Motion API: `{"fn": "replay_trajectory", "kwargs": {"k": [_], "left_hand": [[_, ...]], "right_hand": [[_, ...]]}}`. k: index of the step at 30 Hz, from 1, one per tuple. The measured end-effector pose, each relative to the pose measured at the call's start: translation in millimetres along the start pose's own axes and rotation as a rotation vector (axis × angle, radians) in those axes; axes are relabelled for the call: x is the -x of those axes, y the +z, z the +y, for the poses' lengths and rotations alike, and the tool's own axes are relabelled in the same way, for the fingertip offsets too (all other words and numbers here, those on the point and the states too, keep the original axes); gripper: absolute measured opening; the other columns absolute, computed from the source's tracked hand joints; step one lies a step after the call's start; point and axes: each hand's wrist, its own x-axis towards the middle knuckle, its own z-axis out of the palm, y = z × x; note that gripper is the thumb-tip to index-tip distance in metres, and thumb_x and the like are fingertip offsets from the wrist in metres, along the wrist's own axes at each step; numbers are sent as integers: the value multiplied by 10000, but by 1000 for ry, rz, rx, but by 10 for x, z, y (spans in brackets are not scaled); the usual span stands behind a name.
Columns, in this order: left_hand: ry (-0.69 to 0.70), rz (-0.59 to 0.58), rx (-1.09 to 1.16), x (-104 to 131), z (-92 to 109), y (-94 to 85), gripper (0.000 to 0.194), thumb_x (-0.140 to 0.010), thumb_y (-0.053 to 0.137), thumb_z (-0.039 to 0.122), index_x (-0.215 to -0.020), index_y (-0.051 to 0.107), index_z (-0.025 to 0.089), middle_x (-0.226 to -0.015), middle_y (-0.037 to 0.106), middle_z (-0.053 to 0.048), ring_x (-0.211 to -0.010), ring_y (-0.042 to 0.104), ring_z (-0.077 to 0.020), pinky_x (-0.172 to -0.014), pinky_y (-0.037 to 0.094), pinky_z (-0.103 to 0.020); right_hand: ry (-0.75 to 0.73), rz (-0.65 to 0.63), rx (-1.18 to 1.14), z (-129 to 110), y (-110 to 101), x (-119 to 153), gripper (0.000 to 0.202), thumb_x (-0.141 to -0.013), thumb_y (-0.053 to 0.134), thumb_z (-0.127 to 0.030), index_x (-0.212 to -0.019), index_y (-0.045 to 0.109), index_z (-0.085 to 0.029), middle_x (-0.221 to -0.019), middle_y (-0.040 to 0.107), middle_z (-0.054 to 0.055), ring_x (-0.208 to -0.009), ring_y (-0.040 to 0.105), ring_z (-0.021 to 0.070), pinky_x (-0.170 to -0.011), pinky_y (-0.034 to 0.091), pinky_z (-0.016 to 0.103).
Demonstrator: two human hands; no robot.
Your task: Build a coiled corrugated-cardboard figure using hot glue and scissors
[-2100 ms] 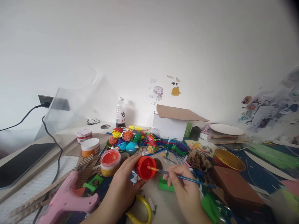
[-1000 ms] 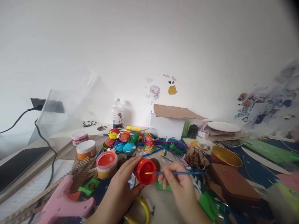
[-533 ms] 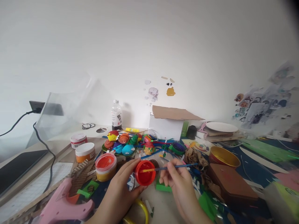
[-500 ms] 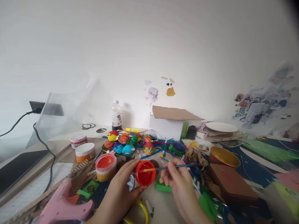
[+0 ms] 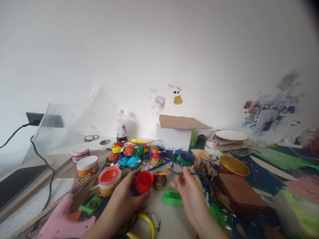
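A small red jar (image 5: 144, 182) with red inside is held by my left hand (image 5: 126, 196), thumb and fingers around its left side. My right hand (image 5: 190, 187) pinches a thin blue paintbrush (image 5: 199, 173), held level. Its orange-red tip points left, just right of the jar and apart from it, above a brown corrugated coil (image 5: 159, 181). A green block (image 5: 172, 197) lies below, beside my right hand. An open jar of red paint (image 5: 109, 176) stands left of my left hand.
Behind the hands, colourful corrugated shapes (image 5: 129, 150) fill a green plate. A white box (image 5: 173, 137) stands at the wall. A pink glue gun (image 5: 63, 220) lies front left, yellow-handled scissors (image 5: 148, 225) front centre. Right are a gold bowl (image 5: 234, 166) and brown box (image 5: 240, 192).
The brush tip has come out from over the red jar and now sits to its right. My left hand has moved the jar left and tilted it less toward the camera. The view has shifted slightly.
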Motion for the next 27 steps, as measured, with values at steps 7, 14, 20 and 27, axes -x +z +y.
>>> {"fn": "replay_trajectory", "kwargs": {"k": [7, 14, 20, 27], "left_hand": [[61, 152, -128, -112, -94, -11, 578, -730, 578, 417, -1208, 418, 135, -1044, 670, -121, -990, 637, -291, -812, 524, -392], [36, 93, -325, -161, -100, 56, 613, -799, 498, 417, -1292, 317, 101, -1062, 654, -185, -989, 635, -302, -792, 513, -409], [345, 217, -541, -65, -24, -15, 555, -808, 498, 336, -1282, 353, 86, -1228, 530, -234, -1148, 512, -335, -920, 432, -487], [616, 26, -668, -204, 387, 32, 620, -696, 651, 261, -1258, 437, 110, -1195, 586, -187, -1179, 457, -369, -950, 396, -529]], "right_hand": [[-27, -17, -17, -5, -47, -20, 338, -647, 742, -456, -645, 525, -196, -542, 545, -42, -498, 506, 109, -490, 455, 248], [-42, -22, -59, -19, -65, -61, 273, -670, 738, -378, -651, 534, -198, -548, 553, -41, -506, 517, 110, -493, 455, 246], [-44, -22, -171, -37, -73, -80, 290, -641, 765, -396, -663, 554, -197, -555, 564, -47, -506, 518, 99, -492, 455, 234], [-40, 35, -277, -113, -120, -163, 299, -604, 791, -386, -637, 567, -192, -520, 541, -60, -491, 502, 86, -502, 461, 225]]}}
